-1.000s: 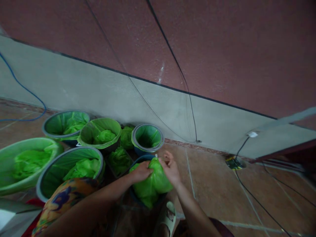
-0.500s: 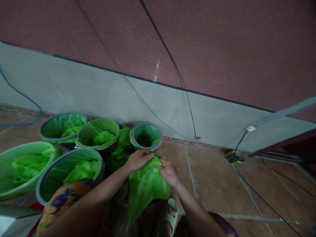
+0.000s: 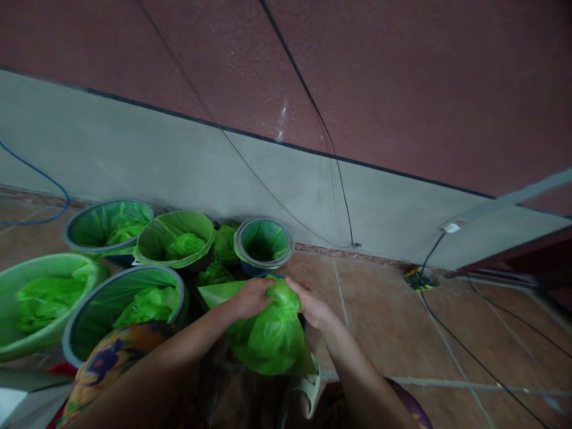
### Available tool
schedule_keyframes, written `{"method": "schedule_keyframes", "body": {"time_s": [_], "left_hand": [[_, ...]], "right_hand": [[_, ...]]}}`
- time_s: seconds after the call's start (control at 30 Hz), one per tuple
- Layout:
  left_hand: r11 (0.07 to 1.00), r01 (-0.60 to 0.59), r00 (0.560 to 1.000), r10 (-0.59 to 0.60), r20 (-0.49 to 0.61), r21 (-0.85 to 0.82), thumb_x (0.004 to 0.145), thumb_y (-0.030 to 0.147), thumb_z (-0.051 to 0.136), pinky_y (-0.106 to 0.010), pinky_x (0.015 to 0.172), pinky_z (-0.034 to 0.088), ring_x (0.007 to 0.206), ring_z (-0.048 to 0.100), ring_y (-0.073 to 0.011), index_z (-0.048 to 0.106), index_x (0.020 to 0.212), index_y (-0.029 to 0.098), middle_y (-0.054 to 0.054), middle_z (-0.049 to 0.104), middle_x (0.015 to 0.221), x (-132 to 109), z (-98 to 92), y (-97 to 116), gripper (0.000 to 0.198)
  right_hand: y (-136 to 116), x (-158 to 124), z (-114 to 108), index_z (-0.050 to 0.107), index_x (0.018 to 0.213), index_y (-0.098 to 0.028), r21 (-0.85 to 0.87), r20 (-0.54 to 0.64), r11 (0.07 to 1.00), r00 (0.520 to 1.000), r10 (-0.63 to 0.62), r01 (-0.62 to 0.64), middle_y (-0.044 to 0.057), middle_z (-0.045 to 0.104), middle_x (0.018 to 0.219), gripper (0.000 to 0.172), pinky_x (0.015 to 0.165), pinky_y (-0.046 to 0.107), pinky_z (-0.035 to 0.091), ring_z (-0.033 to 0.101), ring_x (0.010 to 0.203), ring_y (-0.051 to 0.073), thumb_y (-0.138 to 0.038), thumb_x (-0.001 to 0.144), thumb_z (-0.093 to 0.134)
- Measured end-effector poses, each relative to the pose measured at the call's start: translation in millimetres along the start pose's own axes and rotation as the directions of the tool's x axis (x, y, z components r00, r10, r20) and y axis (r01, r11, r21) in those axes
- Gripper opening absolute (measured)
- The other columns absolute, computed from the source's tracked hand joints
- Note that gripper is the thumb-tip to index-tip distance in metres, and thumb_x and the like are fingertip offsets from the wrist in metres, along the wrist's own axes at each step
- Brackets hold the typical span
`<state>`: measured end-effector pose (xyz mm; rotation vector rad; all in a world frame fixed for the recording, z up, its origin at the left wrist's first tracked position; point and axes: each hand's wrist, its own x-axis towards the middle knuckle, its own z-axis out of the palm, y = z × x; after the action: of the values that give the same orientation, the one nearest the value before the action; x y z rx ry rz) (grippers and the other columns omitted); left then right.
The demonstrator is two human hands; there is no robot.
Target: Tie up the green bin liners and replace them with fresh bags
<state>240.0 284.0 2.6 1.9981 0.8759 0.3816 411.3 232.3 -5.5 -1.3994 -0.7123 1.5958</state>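
Note:
A bright green plastic bag [image 3: 268, 330] bulges over a dark blue bin whose rim barely shows at its right [image 3: 302, 322]. My left hand [image 3: 248, 298] grips the bag's top from the left, fingers curled into the plastic. My right hand [image 3: 310, 305] holds the bag's right side, fingers bent around it. A flat flap of the bag [image 3: 218, 292] sticks out to the left under my left hand.
Several bins lined with green bags stand to the left: a small one [image 3: 264, 243] by the wall, others [image 3: 176, 238], [image 3: 107, 223], [image 3: 125, 307], [image 3: 40, 298]. Black cables [image 3: 456, 351] cross the tiled floor at right. My sandal [image 3: 306, 387] is below the bag.
The bag hung long and loose half a second ago; now it is bunched into a rounder bulge over the bin, with a flap spread to the left. Both hands stayed on its top.

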Motion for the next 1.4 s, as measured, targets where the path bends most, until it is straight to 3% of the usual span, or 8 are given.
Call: {"method": "schedule_keyframes", "body": {"time_s": [0.13, 0.3, 0.5, 0.6, 0.8, 1.07, 1.27, 1.4], "left_hand": [[0.988, 0.066, 0.997, -0.06, 0.046, -0.141, 0.072, 0.01, 0.046, -0.022, 0.066, 0.042, 0.064, 0.055, -0.0131, 0.061, 0.066, 0.016, 0.002, 0.062, 0.064, 6.3, -2.1, -9.2, 0.016], [0.953, 0.178, 0.984, -0.173, 0.043, -0.244, 0.07, 0.015, 0.048, -0.02, 0.05, 0.034, 0.047, 0.042, -0.0095, 0.051, 0.052, 0.017, 0.005, 0.046, 0.047, 10.3, -0.5, -14.2, 0.018], [0.918, 0.211, 0.976, -0.182, 0.116, -0.335, 0.071, 0.023, 0.052, -0.02, 0.05, 0.034, 0.05, 0.043, -0.0092, 0.061, 0.057, 0.013, 0.004, 0.049, 0.05, 3.0, -2.3, -7.2, 0.019], [0.977, 0.089, 0.985, -0.116, -0.129, -0.193, 0.069, 0.026, 0.063, -0.023, 0.063, 0.044, 0.066, 0.056, -0.0142, 0.069, 0.076, 0.014, 0.001, 0.064, 0.069, 0.2, -16.9, -2.4, 0.016], [0.983, 0.025, 0.673, -0.151, -0.724, -0.182, 0.077, 0.022, 0.059, -0.03, 0.077, 0.05, 0.085, 0.064, -0.0177, 0.066, 0.1, 0.017, -0.007, 0.069, 0.096, -6.7, -68.9, -4.6, 0.025], [0.957, -0.038, 0.506, -0.23, -0.831, -0.288, 0.081, 0.017, 0.053, -0.028, 0.078, 0.049, 0.086, 0.064, -0.016, 0.065, 0.097, 0.017, -0.005, 0.068, 0.094, -32.3, -93.5, -1.4, 0.02], [0.943, 0.079, 0.672, -0.29, -0.681, -0.323, 0.077, 0.015, 0.054, -0.027, 0.075, 0.049, 0.082, 0.064, -0.0162, 0.067, 0.093, 0.018, -0.005, 0.069, 0.09, -35.4, -93.9, -6.2, 0.02], [0.903, 0.131, 0.738, -0.364, -0.569, -0.408, 0.079, 0.02, 0.053, -0.025, 0.069, 0.049, 0.079, 0.064, -0.0156, 0.067, 0.096, 0.018, -0.005, 0.069, 0.091, -37.1, -96.4, -8.9, 0.022]], "right_hand": [[-13.8, -9.3, -5.5, 0.059, 0.118, -0.02, -0.375, -0.048, 0.875, 0.936, -0.349, 0.307, 0.008, 0.066, 0.114, 0.054, 0.089, 0.036, 0.047, 0.061, 0.104, 0.023, -0.05, 0.073, 0.068], [-7.9, -28.6, 7.9, 0.03, 0.145, -0.024, -0.675, 0.247, 0.634, 0.925, -0.289, 0.378, 0.009, 0.055, 0.134, 0.085, 0.105, 0.043, 0.038, 0.051, 0.123, 0.024, -0.035, 0.072, 0.072], [19.9, -19.9, 14.4, 0.061, 0.115, -0.018, -0.763, 0.298, 0.495, 0.905, -0.302, 0.416, 0.01, 0.069, 0.107, 0.035, 0.089, 0.036, 0.048, 0.064, 0.1, 0.023, -0.018, 0.081, 0.052], [21.5, -9.8, 8.0, 0.067, 0.1, -0.02, -0.635, 0.268, 0.642, 0.902, -0.338, 0.429, 0.007, 0.072, 0.098, 0.024, 0.084, 0.035, 0.05, 0.066, 0.091, 0.023, -0.029, 0.085, 0.051], [-8.8, 24.2, 17.2, 0.068, 0.088, -0.017, -0.352, -0.132, 0.868, 0.899, -0.418, 0.352, 0.009, 0.074, 0.086, 0.037, 0.068, 0.036, 0.055, 0.068, 0.073, 0.024, -0.052, 0.077, 0.061], [-109.9, 147.0, 119.7, 0.063, 0.106, -0.01, -0.794, -0.126, 0.387, 0.496, -0.859, 0.469, 0.017, 0.069, 0.102, 0.034, 0.085, 0.039, 0.048, 0.063, 0.096, 0.026, -0.033, 0.088, 0.044], [-62.3, 229.7, 190.3, 0.037, 0.139, -0.004, -0.987, 0.082, 0.086, 0.894, -0.441, 0.133, 0.024, 0.054, 0.129, 0.06, 0.098, 0.035, 0.039, 0.051, 0.121, 0.027, -0.021, 0.083, 0.052], [-31.5, 241.0, 197.4, 0.018, 0.148, -0.005, -0.999, 0.011, 0.039, 0.926, -0.377, 0.028, 0.025, 0.042, 0.139, 0.083, 0.101, 0.038, 0.036, 0.045, 0.126, 0.031, -0.031, 0.081, 0.059]]}}
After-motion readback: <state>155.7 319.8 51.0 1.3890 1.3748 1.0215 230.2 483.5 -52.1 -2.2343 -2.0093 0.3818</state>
